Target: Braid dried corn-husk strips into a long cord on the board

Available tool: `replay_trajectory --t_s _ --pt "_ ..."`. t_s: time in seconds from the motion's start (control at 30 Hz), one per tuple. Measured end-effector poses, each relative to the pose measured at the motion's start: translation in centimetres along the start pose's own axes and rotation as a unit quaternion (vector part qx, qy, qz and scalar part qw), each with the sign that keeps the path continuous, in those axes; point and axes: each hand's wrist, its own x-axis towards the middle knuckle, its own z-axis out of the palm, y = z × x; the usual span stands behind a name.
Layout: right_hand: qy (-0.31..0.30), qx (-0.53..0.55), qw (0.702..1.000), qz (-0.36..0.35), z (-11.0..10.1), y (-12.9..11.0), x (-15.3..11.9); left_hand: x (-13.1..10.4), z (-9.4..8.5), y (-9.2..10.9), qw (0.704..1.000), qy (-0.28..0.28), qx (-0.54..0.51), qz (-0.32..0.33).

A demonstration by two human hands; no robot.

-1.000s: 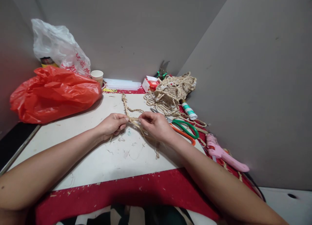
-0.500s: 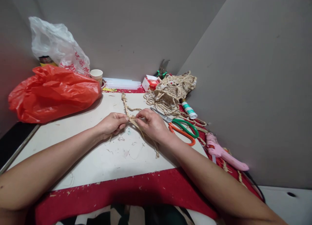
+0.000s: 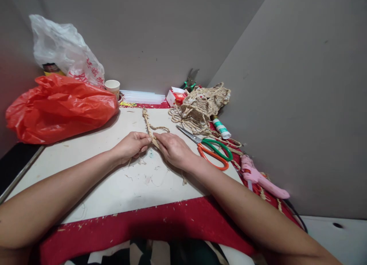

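A braided straw cord [image 3: 146, 121] lies on the white board, its far end pointing away from me. My left hand [image 3: 136, 145] pinches the near end of the braid between thumb and fingertips. From the right, my right hand [image 3: 174, 148] is closed on the same end, fingertips beside those of the left. A thin twisted strand [image 3: 160, 128] curves off behind my right fingers. Loose strand ends show below the right hand. Scissors [image 3: 197, 139] with one green and one orange handle rest just right of my right hand.
A red plastic bag [image 3: 63, 110] sits at the left, near a paper cup [image 3: 112, 86]. At the back right are a heap of straw cord [image 3: 205, 104] and a glue bottle [image 3: 221, 128]. A pink glue gun [image 3: 262, 180] lies at the right edge.
My right hand has shifted slightly left, closer to the left hand, and its fingers have come down over the near end of the braid. My left hand keeps its pinch.
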Motion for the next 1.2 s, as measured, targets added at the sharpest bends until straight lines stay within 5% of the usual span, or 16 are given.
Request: replay_trajectory --t_s 0.27,0.63,0.77,0.83,0.93,1.03,1.1,1.2 --pt "-0.071 0.106 0.992 0.000 -0.6 0.3 0.4 0.1 -0.2 -0.4 1.000 0.001 0.028 0.014" --pt "-0.144 -0.054 0.987 0.042 -3.0 -0.3 1.5 0.0 0.5 -0.4 0.987 0.043 0.141 0.058" --pt "-0.159 0.095 0.977 0.106 -3.2 -0.7 2.0 -0.1 0.7 -0.2 0.962 0.076 0.238 0.107" --pt "-0.180 0.263 0.934 0.163 -2.7 -0.9 1.9 -0.2 0.7 -0.1 0.949 0.092 0.276 0.120" --pt "-0.183 0.497 0.809 0.255 -1.6 -1.3 1.4 -0.2 0.6 0.0 0.950 0.088 0.277 0.113" --pt "-0.150 0.581 0.739 0.306 -0.3 -1.9 0.8 -0.1 0.4 -0.1 0.969 0.052 0.225 0.084" --pt "-0.124 0.561 0.760 0.303 0.3 -2.2 0.5 -0.2 0.5 0.0 0.979 0.030 0.193 0.062" --pt "-0.097 0.464 0.835 0.280 0.8 -2.4 0.1 -0.3 0.7 0.1 0.985 0.020 0.169 0.040"
